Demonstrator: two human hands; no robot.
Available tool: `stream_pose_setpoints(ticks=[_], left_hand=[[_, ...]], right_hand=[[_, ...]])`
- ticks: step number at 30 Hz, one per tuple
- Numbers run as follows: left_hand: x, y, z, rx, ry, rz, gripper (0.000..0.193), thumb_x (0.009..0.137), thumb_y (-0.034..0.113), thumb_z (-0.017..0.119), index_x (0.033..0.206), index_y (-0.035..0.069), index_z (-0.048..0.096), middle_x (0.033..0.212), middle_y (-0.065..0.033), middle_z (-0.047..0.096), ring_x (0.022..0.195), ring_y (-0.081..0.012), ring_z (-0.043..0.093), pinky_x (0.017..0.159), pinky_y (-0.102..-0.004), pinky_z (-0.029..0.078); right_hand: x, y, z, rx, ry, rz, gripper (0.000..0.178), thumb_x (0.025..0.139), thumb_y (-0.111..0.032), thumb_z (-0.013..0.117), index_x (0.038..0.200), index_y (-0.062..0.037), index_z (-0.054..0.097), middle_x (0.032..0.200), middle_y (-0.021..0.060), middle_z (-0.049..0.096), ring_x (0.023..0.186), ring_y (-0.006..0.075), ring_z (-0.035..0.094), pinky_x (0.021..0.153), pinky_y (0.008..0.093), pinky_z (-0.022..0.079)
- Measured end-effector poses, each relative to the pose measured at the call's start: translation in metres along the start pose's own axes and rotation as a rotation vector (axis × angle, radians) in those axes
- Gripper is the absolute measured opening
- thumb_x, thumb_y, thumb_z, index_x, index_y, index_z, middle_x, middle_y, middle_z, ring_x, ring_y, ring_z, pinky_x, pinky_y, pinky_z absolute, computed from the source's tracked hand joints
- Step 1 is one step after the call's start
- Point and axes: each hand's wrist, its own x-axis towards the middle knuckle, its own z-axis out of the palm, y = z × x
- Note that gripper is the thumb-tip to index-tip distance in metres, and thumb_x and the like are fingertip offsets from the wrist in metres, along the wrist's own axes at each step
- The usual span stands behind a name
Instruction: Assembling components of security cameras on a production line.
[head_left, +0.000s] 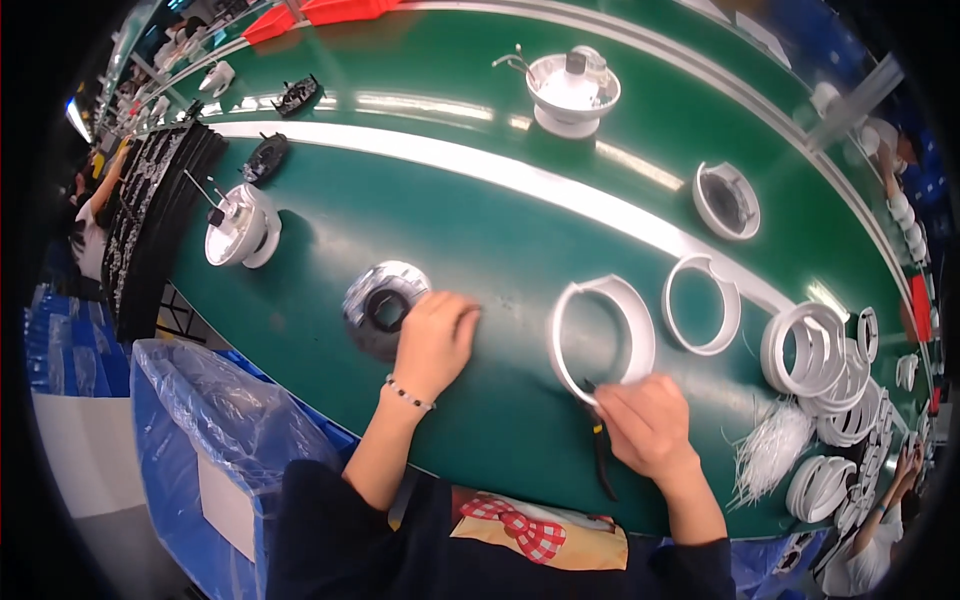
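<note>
My left hand (437, 340) is closed, its fingers curled together at the right edge of a shiny round disc (365, 335) with a black ring (386, 310) at its middle. Whatever is in those fingers, if anything, is too small to make out. On the right, my right hand (648, 425) pinches the lower rim of a white plastic ring (645, 340) with a notch in its top edge. Pliers (603, 465) with black handles and a yellow mark lie beside that hand, their tips close to the ring's rim.
Another white ring (735, 310) stands farther right, near stacked rings (785, 350) and a bundle of white strands (770, 445). White bowl-shaped housings (268, 235) with wires stand left and far. Black curved parts (150, 220) stack at left, above a plastic-lined blue bin (165, 430).
</note>
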Motion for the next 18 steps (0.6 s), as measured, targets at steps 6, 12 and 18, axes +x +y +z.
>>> stream_pose_setpoints(ticks=[6,12,18], left_hand=[[-0.001,0.034,-0.010,-0.128,-0.130,0.124,0.010,0.072,-0.001,0.061,0.081,0.002,0.061,0.074,-0.0078,0.059,0.066,-0.0191,0.056,0.049,-0.0264,0.043],[0.032,-0.015,-0.037,0.047,0.324,-0.090,0.026,0.073,0.008,0.062,0.097,0.001,0.058,0.093,-0.0137,0.060,0.077,-0.0229,0.058,0.063,-0.0306,0.046],[0.055,-0.043,-0.020,-0.126,-0.241,-0.180,0.034,0.071,0.010,0.065,0.101,-0.002,0.056,0.096,-0.0165,0.060,0.089,-0.0267,0.059,0.079,-0.0320,0.047]], right_hand=[[0.012,0.013,0.025,0.011,-0.085,0.043,0.013,0.066,-0.002,0.062,0.078,-0.0032,0.058,0.071,0.0059,0.058,0.058,0.0218,0.051,0.057,0.0322,0.037],[0.031,0.011,0.027,-0.111,-0.261,0.141,0.059,0.060,-0.023,0.074,0.110,-0.0012,0.050,0.122,0.0187,0.044,0.109,0.0358,0.043,0.089,0.0493,0.033],[0.047,0.017,0.040,-0.111,-0.346,0.562,0.109,0.046,-0.038,0.082,0.131,-0.0015,0.024,0.133,0.0275,0.021,0.122,0.0453,0.022,0.099,0.0534,0.021]])
